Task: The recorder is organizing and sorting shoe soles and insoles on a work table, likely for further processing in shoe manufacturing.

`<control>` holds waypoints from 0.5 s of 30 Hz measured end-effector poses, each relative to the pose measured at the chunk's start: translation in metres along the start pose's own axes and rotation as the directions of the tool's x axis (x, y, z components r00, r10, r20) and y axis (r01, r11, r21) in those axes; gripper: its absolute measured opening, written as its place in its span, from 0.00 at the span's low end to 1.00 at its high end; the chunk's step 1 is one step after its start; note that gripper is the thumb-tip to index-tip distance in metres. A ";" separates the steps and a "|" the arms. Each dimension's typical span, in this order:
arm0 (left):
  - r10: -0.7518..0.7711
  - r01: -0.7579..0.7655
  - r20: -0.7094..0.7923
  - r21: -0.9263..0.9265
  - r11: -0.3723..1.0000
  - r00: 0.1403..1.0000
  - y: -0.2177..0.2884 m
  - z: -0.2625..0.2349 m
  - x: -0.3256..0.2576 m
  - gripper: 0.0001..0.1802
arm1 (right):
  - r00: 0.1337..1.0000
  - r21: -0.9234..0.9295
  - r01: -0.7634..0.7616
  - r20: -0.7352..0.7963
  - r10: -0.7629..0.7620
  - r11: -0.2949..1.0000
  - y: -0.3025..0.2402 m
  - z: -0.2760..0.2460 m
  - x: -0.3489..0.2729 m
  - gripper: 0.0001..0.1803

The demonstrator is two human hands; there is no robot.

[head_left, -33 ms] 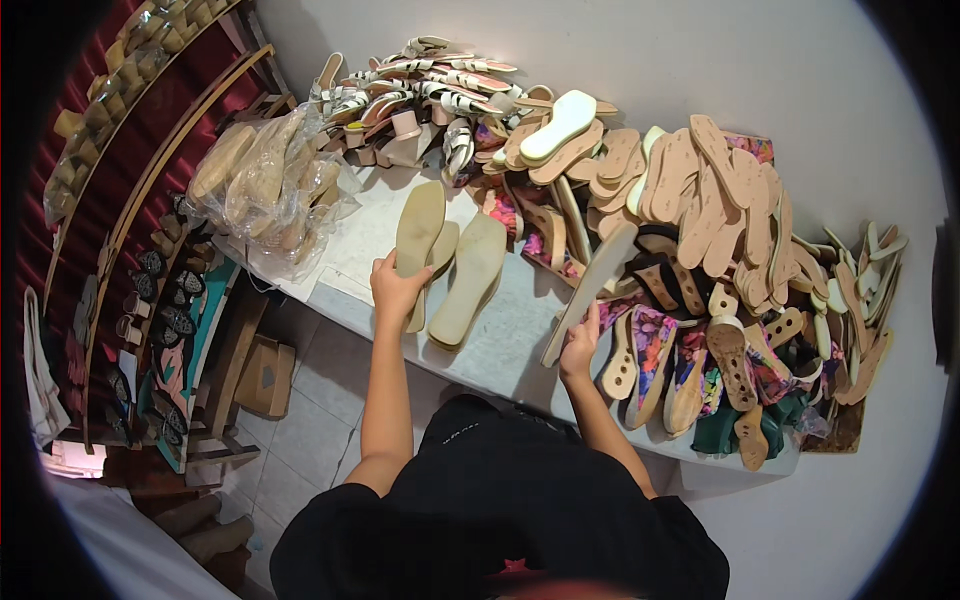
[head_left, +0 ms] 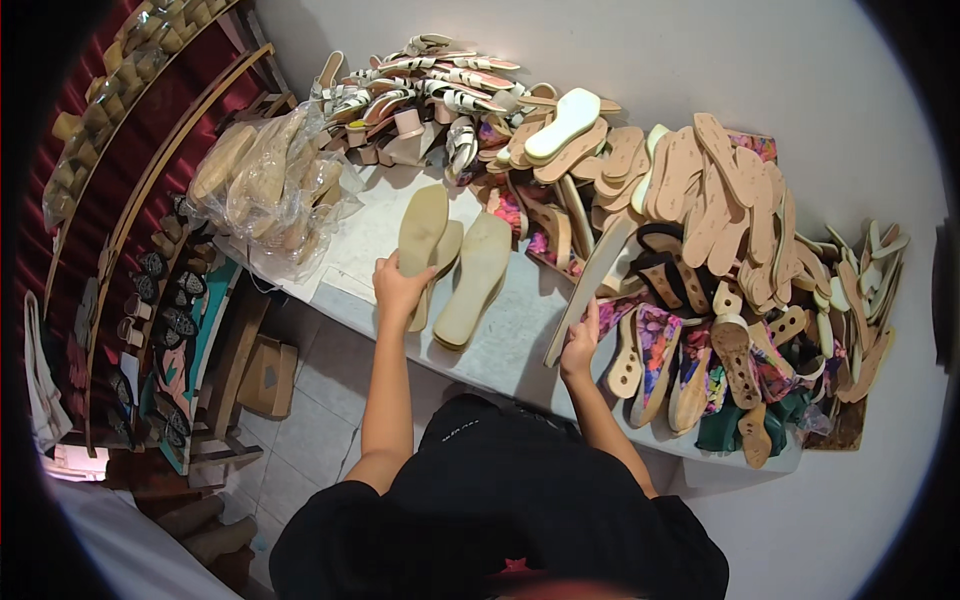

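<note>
My left hand [head_left: 398, 287] grips the heel end of a flat beige shoe sole [head_left: 422, 222], which lies over a second beige sole [head_left: 443, 262] on the pale worktop [head_left: 520, 345]. A third, similar sole [head_left: 476, 280] lies just to their right. My right hand [head_left: 580, 342] is closed on the lower end of a long pale sole [head_left: 603, 265] that slants up into the heap of soles. Both forearms reach over the table's near edge.
Clear plastic bags of soles [head_left: 262, 185] sit at the table's left. Strappy white sandals [head_left: 430, 80] are piled at the back, tan insoles [head_left: 700, 190] and floral soles [head_left: 660, 350] at the right. A rack of heels [head_left: 160, 290] and a cardboard box [head_left: 265, 375] stand at the left.
</note>
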State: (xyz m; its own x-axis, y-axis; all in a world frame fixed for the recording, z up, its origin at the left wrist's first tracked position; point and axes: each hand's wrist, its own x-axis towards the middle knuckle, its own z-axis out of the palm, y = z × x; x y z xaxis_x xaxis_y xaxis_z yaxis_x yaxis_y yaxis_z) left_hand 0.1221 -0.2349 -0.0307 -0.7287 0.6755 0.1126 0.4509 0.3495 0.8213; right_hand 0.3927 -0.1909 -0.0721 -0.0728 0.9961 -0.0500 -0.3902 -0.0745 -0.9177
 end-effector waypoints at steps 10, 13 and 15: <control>0.131 -0.191 0.216 0.286 0.939 0.968 -0.043 0.013 0.026 0.32 | 0.989 -0.245 0.063 -0.111 -0.093 0.967 0.044 0.082 -0.009 0.13; 0.111 -0.195 0.266 0.312 0.930 0.958 -0.045 0.014 0.030 0.32 | 0.985 -0.251 0.056 -0.146 -0.095 0.966 0.045 0.099 -0.018 0.13; 0.099 -0.187 0.279 0.308 0.933 0.955 -0.044 0.014 0.030 0.32 | 0.982 -0.248 0.048 -0.164 -0.091 0.967 0.048 0.102 -0.021 0.13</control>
State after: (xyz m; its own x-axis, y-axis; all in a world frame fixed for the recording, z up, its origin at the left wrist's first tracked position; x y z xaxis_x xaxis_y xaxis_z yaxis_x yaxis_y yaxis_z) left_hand 0.0880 -0.2211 -0.0713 -0.5079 0.8608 0.0331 0.7156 0.4002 0.5726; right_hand 0.2819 -0.2204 -0.0744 0.1141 0.9930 -0.0300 -0.1531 -0.0122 -0.9881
